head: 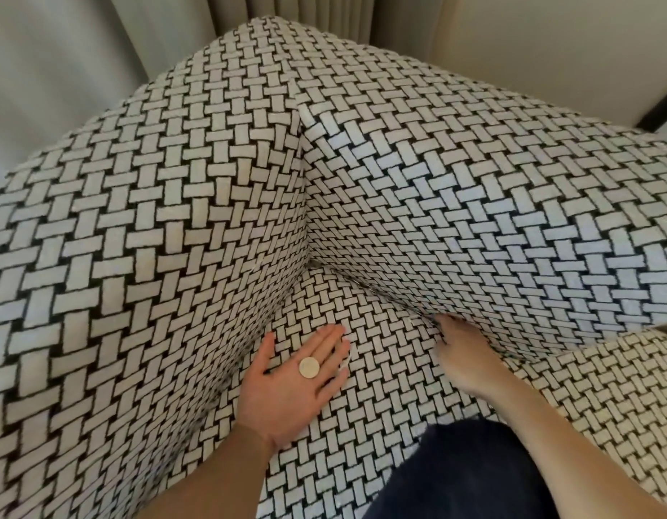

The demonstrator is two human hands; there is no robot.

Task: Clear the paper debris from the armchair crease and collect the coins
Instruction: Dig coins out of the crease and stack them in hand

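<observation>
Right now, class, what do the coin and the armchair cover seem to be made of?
Coin: probably metal, pale gold with a dull sheen and a clean round edge. Armchair cover: likely textile, matte; cream blocks with fuzzy edges on a black ground.

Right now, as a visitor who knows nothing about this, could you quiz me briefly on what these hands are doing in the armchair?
1. True or false: the left hand lies palm up, carrying a coin.
2. Where are the fingertips of the right hand? A: tucked into the crease of the armchair. B: spread out in the air. C: pinched round the coin.
3. Fill in: the number of coins in view is ___.

Key: 1 true; 2 A; 3 one.
</observation>
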